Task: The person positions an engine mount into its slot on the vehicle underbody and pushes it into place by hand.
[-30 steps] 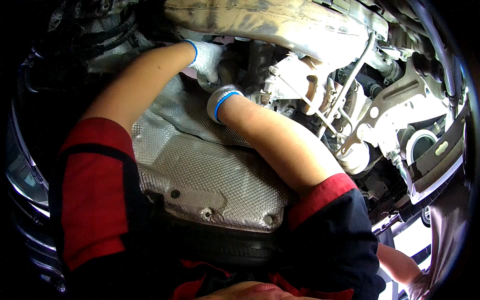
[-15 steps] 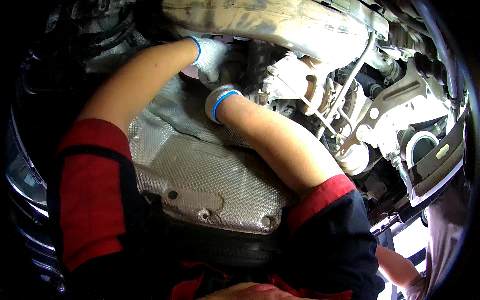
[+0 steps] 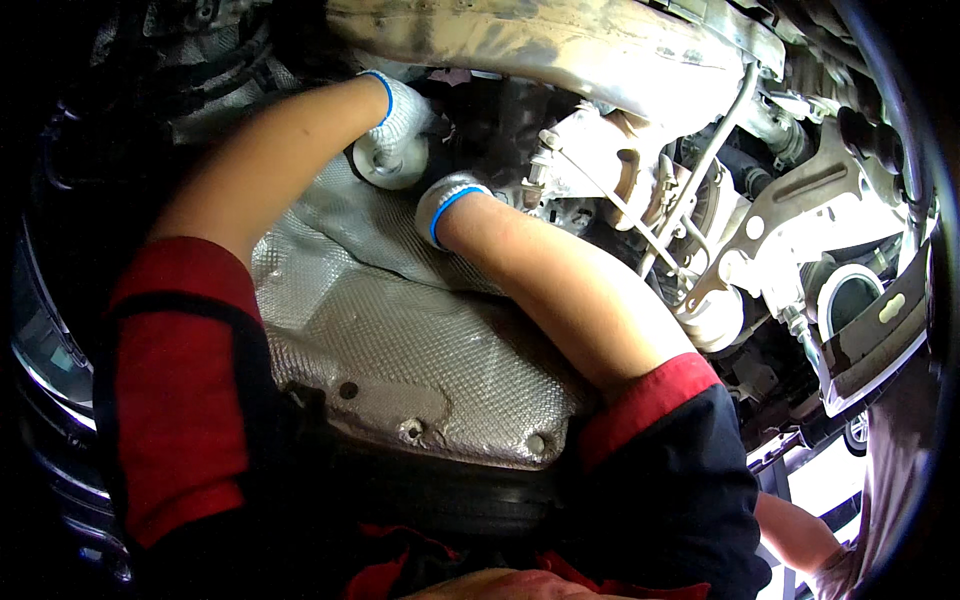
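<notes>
My left hand [image 3: 402, 112], in a white knit glove with a blue cuff, reaches up beneath the car's underbody. Its fingers bend down onto a pale, round, disc-shaped part [image 3: 410, 172] and grip it near its middle; the exact kind does not show. A little lower and to the right is my right hand [image 3: 452, 196], gloved the same way. Its back and wrist hide the fingers, which point up into the shadow, so what they touch is not visible. Behind both hands lies a dimpled silver heat shield [image 3: 430, 345].
A large tan-stained metal casing [image 3: 540, 50] spans the top. Bare rods, brackets and a metal arm [image 3: 790, 215] crowd the right side. At the lower right another person's forearm [image 3: 795, 532] shows. Dark hoses and parts sit at the upper left.
My left hand has moved slightly left, bringing the round part left and tilting its pale face into view. The right hand has hardly moved.
</notes>
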`<state>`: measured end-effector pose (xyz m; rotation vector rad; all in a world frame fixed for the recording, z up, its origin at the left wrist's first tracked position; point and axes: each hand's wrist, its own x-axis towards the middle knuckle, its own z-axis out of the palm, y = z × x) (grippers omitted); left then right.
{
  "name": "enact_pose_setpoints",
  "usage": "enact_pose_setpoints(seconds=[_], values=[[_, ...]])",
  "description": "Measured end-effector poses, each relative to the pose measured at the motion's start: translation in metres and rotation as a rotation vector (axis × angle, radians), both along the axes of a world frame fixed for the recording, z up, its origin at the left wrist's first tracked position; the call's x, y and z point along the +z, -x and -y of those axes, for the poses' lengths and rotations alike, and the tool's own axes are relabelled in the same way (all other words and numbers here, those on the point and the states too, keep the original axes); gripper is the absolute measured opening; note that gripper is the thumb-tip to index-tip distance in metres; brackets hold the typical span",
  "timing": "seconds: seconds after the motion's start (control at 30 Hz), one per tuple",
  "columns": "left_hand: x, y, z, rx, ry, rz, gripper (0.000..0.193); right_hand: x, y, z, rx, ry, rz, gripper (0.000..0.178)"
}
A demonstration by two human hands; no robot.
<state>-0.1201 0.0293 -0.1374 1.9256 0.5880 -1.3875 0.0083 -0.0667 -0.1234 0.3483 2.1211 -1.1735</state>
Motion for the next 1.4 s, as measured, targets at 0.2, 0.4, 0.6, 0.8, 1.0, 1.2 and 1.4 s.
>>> enact_pose_setpoints(seconds=[0.2, 0.4, 0.6, 0.8, 1.0, 1.2, 1.4], values=[[-0.029, 0.004, 0.012, -0.114, 0.026, -0.134, 0.065, -0.003, -0.002, 0.002, 0.069, -0.002, -0.028, 0.033], [-0.030, -0.026, 0.015, -0.229, 0.045, -0.170, 0.059, 0.005, -0.004, -0.002, 0.006, 0.019, 0.028, 0.032], [-0.041, -0.009, 0.017, 0.072, -0.019, 0.019, 0.060, 0.002, -0.002, -0.001, -0.037, 0.016, 0.016, 0.032], [-0.029, -0.017, 0.016, 0.208, -0.015, 0.024, 0.073, -0.001, -0.003, -0.003, -0.034, 0.030, 0.034, 0.032], [-0.068, 0.006, 0.031, 0.281, -0.121, 0.294, 0.065, 0.003, -0.007, -0.005, -0.057, 0.034, 0.011, 0.032], [-0.105, 0.017, 0.043, 0.229, -0.174, 0.438, 0.059, -0.007, -0.001, 0.000, -0.049, 0.022, -0.023, 0.032], [-0.086, 0.002, 0.024, 0.049, -0.124, 0.335, 0.057, 0.004, 0.000, -0.002, -0.047, -0.024, -0.088, 0.032]])
